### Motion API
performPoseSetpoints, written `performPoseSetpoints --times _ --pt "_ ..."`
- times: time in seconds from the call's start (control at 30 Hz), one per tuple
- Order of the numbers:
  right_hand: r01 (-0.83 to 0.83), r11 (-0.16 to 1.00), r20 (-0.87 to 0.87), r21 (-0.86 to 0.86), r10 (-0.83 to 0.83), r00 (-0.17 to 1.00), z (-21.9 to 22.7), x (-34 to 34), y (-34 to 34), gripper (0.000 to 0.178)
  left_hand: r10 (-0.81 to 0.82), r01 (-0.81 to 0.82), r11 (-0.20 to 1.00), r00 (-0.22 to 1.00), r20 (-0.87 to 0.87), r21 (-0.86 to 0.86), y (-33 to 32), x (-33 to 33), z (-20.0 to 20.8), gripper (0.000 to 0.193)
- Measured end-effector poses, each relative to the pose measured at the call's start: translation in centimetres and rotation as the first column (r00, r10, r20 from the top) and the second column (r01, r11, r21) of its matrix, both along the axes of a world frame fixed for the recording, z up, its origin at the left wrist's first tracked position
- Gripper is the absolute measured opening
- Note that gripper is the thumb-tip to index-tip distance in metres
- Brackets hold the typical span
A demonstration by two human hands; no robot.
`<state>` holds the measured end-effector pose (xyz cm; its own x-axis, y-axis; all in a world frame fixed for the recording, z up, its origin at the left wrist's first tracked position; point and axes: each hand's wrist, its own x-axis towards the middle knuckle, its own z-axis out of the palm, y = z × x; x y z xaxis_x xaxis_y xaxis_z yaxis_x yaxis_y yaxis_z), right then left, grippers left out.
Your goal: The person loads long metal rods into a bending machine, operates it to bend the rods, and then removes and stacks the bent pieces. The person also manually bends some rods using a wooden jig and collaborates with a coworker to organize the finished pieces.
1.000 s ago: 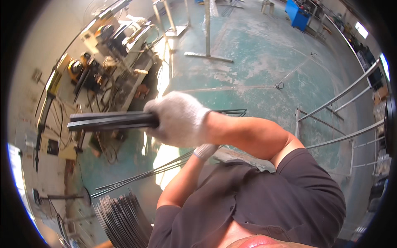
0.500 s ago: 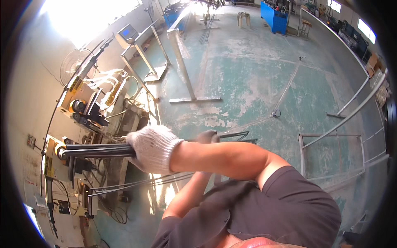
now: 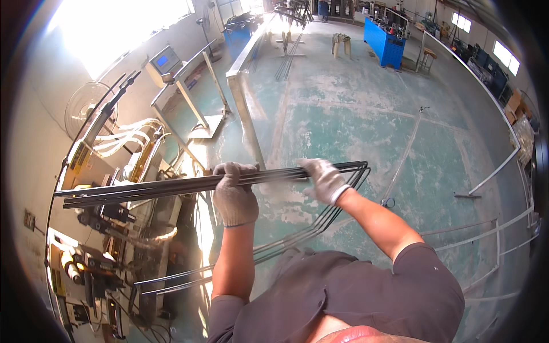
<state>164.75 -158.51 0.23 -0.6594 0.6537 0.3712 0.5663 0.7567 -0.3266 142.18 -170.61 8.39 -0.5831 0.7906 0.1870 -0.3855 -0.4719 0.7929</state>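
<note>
A bundle of thin black bent metal rods [image 3: 143,187] lies across in front of me, its straight ends reaching left over the machine. At the right the rods bend sharply and run back toward the lower left, below my forearms. My left hand [image 3: 235,194], in a whitish knit glove, is wrapped round the upper run near its middle. My right hand [image 3: 326,180], gloved alike and slightly blurred, has its fingers over the same run close to the bend, thumb on the near side. The palm side of the right hand is hidden.
A machine with yellow-and-black parts [image 3: 86,268] stands along the left wall, near a round fan [image 3: 91,108] and a scale with a display [image 3: 164,62]. Ahead is a metal post frame [image 3: 243,108]. A blue workbench [image 3: 384,43] and stool [image 3: 341,44] stand farther off; metal frames [image 3: 497,246] lie right.
My right hand has moved from the rods' left ends to near the bend. My left hand now shows clearly round the rods, and the bundle's bend has come into plain view at right.
</note>
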Motion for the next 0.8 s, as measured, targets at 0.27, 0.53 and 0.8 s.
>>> performPoseSetpoints --times 0.27,0.53,0.8 --pt "0.091 0.975 0.028 0.203 -0.099 0.995 3.1 -1.2 21.6 0.017 -0.01 0.004 1.0 0.959 -0.284 -0.024 17.4 -14.8 4.4 0.038" --pt "0.009 0.896 0.27 0.443 -0.143 0.952 16.8 -14.7 43.9 0.02 -0.027 0.055 0.994 0.959 0.283 -0.092 33.8 -26.0 2.1 0.044" --pt "-0.206 0.922 0.659 0.327 -0.067 0.749 22.5 -32.6 63.0 0.027 0.192 -0.071 0.936 0.924 0.332 -0.345 37.2 -27.4 -9.1 0.028"
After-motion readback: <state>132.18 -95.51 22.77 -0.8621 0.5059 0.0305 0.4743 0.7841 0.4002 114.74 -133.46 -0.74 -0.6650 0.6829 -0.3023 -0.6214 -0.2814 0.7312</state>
